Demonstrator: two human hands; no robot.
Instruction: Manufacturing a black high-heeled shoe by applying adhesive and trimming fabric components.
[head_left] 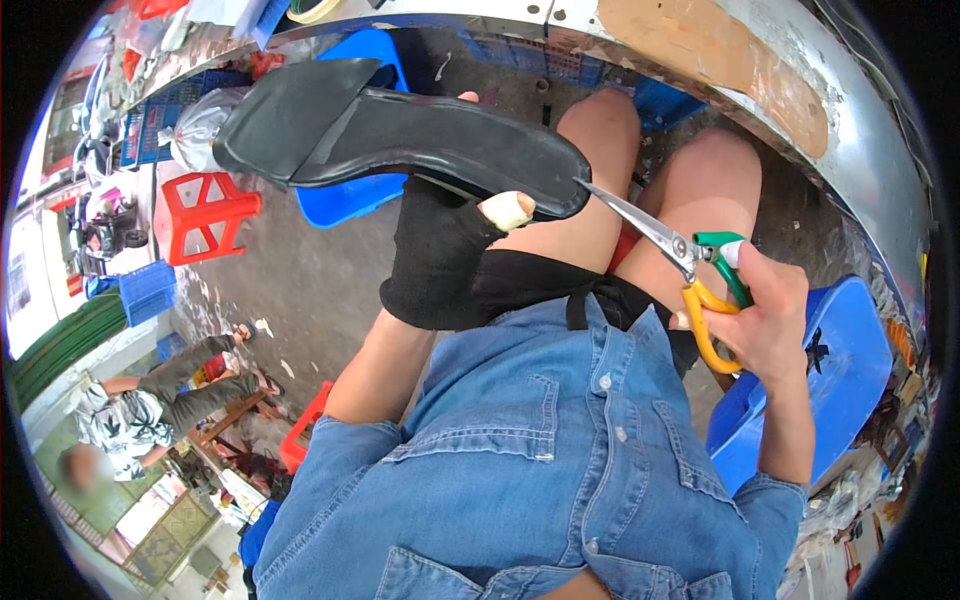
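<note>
Left hand: the left hand [455, 245] wears a black fabric fingerless glove, its thumb tip wrapped in pale tape; it grips a black shoe sole from below, thumb pressed to the near edge
Shoe sole: one black shoe sole [400, 135], matte and rubbery, long and flat with a rounded toe end at the right and a broader wedge heel at the left; it is held up in the air, level, above the person's knees
Right hand: the right hand [765, 320] is bare and closed around the scissors' handles, fingers through the loops
Scissors: one pair of scissors [680, 255], slim shiny metal blades, one yellow and one green plastic handle; the blade tips touch the toe end of the sole, and the blades look nearly closed
Clothing: a blue denim shirt [540, 450] with metal snaps fills the lower middle; dark shorts and two bare knees lie beyond it
Seats: one blue plastic chair [850, 360] under the right arm, a second blue chair [350, 195] partly hidden behind the sole, one red plastic stool [205, 215] on the grey concrete floor at left
Table: a curved shiny metal table edge [860, 160] runs across the top right, with a brown patch on it
Nearby: another person [150, 410] in a patterned shirt sits low at the left, well apart
</note>
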